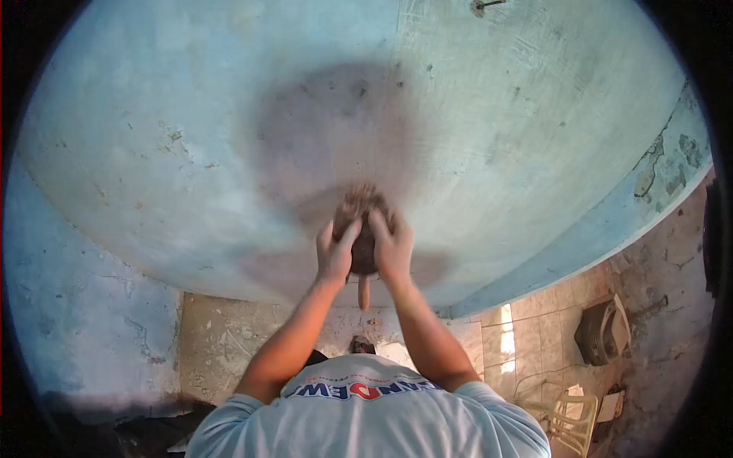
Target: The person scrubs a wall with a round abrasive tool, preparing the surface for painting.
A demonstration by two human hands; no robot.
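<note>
Both hands are raised in front of me at the pale blue-green wall [496,153], closed around the two sides of a dark, rounded, brush-like tool [365,256]. Its short wooden handle [364,294] points down toward my chest. My left hand [336,248] grips the left side, and my right hand [392,243] the right side, with both thumbs on its near face. The tool's upper end, brown and rough, is blurred and overlaps the wall; my fingers partly hide it.
Peeling blue wall [84,305] stands at the left. Below right, a dark boxy item like an old television [603,330] and a pale plastic chair [573,420] are on the tiled floor [527,336]. A metal stub [489,6] sticks out at the top.
</note>
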